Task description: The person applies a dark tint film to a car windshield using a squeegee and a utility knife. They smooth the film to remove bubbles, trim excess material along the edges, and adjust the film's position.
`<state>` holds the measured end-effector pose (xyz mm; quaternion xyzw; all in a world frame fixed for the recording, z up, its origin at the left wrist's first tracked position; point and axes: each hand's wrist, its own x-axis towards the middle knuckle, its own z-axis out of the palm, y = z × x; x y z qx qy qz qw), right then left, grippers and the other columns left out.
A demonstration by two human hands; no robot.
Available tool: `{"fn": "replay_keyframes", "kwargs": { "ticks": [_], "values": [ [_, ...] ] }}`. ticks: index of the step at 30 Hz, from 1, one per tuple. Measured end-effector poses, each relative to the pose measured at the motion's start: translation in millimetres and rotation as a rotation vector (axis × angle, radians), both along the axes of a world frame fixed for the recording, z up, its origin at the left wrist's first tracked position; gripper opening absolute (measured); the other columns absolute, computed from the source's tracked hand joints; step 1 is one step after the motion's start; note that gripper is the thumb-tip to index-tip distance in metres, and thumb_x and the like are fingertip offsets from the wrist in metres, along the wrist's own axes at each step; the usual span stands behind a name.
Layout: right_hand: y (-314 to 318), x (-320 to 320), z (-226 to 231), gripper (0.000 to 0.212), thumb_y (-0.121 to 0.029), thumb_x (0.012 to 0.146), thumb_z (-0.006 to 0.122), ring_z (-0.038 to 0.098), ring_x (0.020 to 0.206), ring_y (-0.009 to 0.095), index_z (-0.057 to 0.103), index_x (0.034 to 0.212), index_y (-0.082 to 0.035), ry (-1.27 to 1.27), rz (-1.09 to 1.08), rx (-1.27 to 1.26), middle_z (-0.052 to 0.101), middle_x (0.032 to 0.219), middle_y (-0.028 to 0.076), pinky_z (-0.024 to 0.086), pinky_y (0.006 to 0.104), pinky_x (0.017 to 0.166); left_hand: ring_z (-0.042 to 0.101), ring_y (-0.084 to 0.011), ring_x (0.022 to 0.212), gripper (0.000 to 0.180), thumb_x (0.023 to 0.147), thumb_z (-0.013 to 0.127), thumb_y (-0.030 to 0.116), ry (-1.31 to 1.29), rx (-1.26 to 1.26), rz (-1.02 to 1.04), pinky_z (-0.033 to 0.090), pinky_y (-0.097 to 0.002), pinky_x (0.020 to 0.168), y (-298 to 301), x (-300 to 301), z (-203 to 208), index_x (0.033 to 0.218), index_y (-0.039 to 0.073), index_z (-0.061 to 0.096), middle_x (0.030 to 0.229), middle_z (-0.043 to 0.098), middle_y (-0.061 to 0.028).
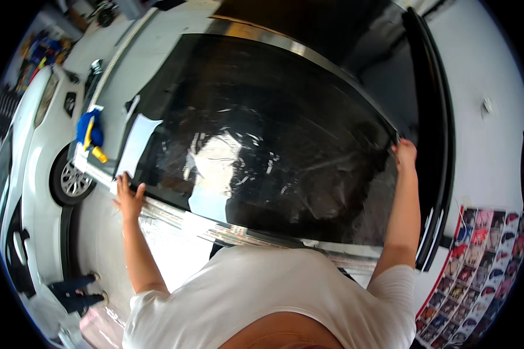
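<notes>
A large dark, glossy sheet of film [262, 104] lies across the worktable, wrinkled toward its right side. My right hand [405, 154] is closed on its right edge, near the far corner, and the fingertips are partly hidden. At the table's near left edge, my left hand [129, 198] has its fingers spread, with the fingertips by the film's left end. Just beyond it, a pale strip [138, 142] lies along the film's left side. Bright reflections break up the film's surface in the middle.
A metal strip [314, 55] runs along the film's far side. On the table's left edge sits a blue and yellow tool [92, 136]. A white car [41, 151] is parked at left. A picture sheet [471, 267] hangs at right. Another person's legs [78, 294] show at lower left.
</notes>
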<state>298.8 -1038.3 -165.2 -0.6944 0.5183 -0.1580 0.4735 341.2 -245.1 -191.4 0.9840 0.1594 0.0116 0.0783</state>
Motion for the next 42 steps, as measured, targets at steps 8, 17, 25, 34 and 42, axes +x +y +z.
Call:
{"fn": "replay_keyframes", "kwargs": {
  "ticks": [8, 17, 25, 34, 42],
  "values": [
    [50, -93, 5, 0.033, -0.013, 0.091, 0.049, 0.040, 0.042, 0.003, 0.050, 0.124, -0.009, -0.331, 0.001, -0.061, 0.059, 0.069, 0.000, 0.027, 0.0172, 0.036, 0.022, -0.0279, 0.138, 0.085, 0.074, 0.067, 0.052, 0.040, -0.077, 0.040, 0.007, -0.0628, 0.105, -6, 18, 29, 0.144, 0.021, 0.029, 0.151, 0.022, -0.0091],
    [154, -204, -12, 0.015, -0.020, 0.093, 0.054, 0.036, 0.042, 0.002, 0.057, 0.102, -0.008, -0.393, -0.048, -0.172, 0.053, 0.064, -0.002, 0.024, 0.0169, 0.036, 0.021, -0.0269, 0.139, 0.086, 0.073, 0.067, 0.057, 0.077, -0.072, 0.056, 0.007, -0.0605, 0.108, 3, 28, 40, 0.143, 0.022, 0.031, 0.151, 0.022, -0.0080],
    [226, -219, -12, 0.014, -0.015, 0.092, 0.055, 0.035, 0.041, 0.002, 0.054, 0.101, -0.004, -0.444, 0.089, -0.108, 0.051, 0.061, -0.001, 0.024, 0.0172, 0.036, 0.030, -0.0283, 0.134, 0.074, 0.072, 0.069, 0.054, -0.138, -0.231, 0.101, 0.010, -0.0603, 0.107, 22, 24, 46, 0.134, 0.022, 0.047, 0.145, 0.035, -0.0104],
    [294, -215, 16, 0.013, -0.011, 0.092, 0.053, 0.038, 0.043, 0.003, 0.051, 0.101, -0.002, -0.551, 0.257, -0.014, 0.051, 0.063, 0.002, 0.028, 0.0170, 0.037, 0.046, -0.0272, 0.118, 0.030, 0.078, 0.067, 0.030, -0.588, -0.297, 0.157, 0.018, -0.0552, 0.105, 47, -25, 18, 0.104, 0.015, 0.067, 0.120, 0.058, -0.0085],
    [369, -247, 6, 0.014, -0.014, 0.094, 0.050, 0.038, 0.044, 0.003, 0.051, 0.089, -0.002, -0.546, 0.338, 0.172, 0.049, 0.060, 0.001, 0.028, 0.0171, 0.037, 0.047, -0.0278, 0.117, 0.032, 0.079, 0.065, 0.032, -0.542, -0.137, 0.115, 0.022, -0.0522, 0.104, 83, -70, 40, 0.107, 0.017, 0.066, 0.122, 0.057, -0.0081]
  ]
}}
